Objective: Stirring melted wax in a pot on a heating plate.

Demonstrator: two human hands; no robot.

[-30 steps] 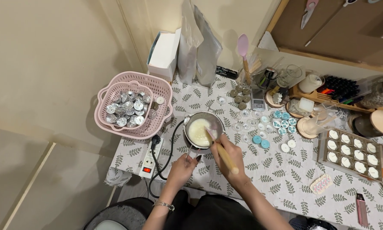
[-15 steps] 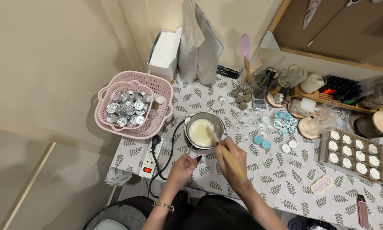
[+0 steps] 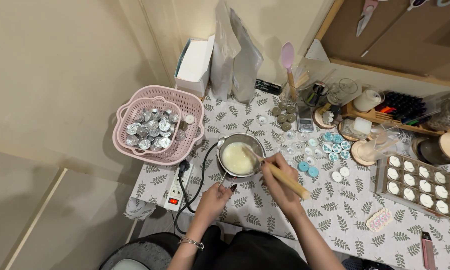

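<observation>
Stirring pale melted wax in a small metal pot.

The right hand [image 3: 280, 182] is closed around the wooden handle of a spatula [image 3: 277, 173] whose tip dips into the pot [image 3: 239, 155] just ahead of it. The left hand [image 3: 216, 197] pinches the pot's short handle at the near rim. The pot looks light but hot, its liquid easily slopped; that handle seems the safe hold. A pink basket [image 3: 185, 107] sits well left.

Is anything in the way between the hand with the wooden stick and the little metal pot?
Nothing visible. The right hand holds the wooden-handled stirrer, whose tip already sits in the pale liquid in the small metal pot. The left hand is at the pot's near side.
</observation>
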